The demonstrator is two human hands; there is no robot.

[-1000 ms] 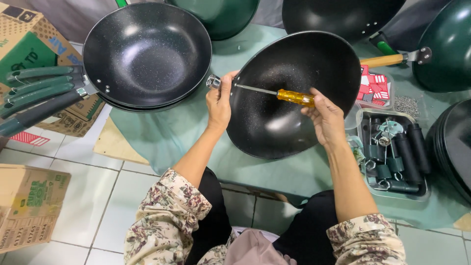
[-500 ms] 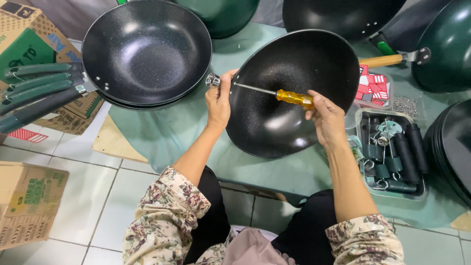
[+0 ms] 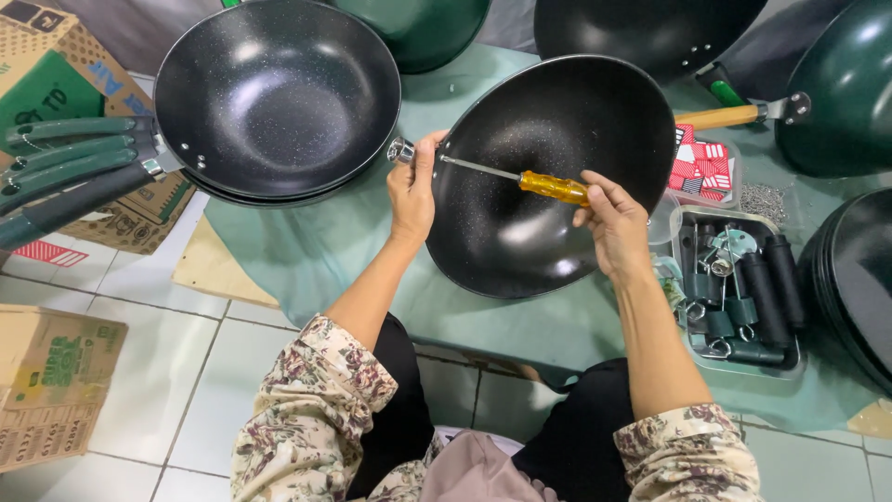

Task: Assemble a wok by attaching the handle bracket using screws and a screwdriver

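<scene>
Head view looks straight down on a black wok [image 3: 557, 177], tilted up on its edge on the desk [image 3: 307, 251], which is draped in a pale green cloth. A screwdriver [image 3: 520, 178] with a yellow handle lies across the wok's hollow, its thin metal shaft running left to the rim. The right hand [image 3: 613, 223] has its fingers closed round the yellow handle. The left hand [image 3: 412, 191] grips the wok's left rim, fingers clamped on a small silver metal fitting [image 3: 401, 150] that sticks out from the rim, just where the screwdriver tip ends.

Left of the wok, near but apart from it, sits a stack of finished woks [image 3: 279, 98] with speckled black insides; their dark green handles [image 3: 74, 163] reach out over the desk edge above some cardboard boxes [image 3: 56, 84]. Just right of the wok stands a clear plastic tray [image 3: 739, 284] holding dark handles and metal rings and brackets. Behind that tray lies a small container of red-and-white packets [image 3: 701, 165], with a loose wooden handle [image 3: 720, 117] beside it. More green and black pans [image 3: 846, 93] ring the far and right edges. Below the desk is a white tiled floor [image 3: 139, 390] with another cardboard box [image 3: 51, 381], and the person's floral sleeves [image 3: 316, 418] fill the foreground.
</scene>
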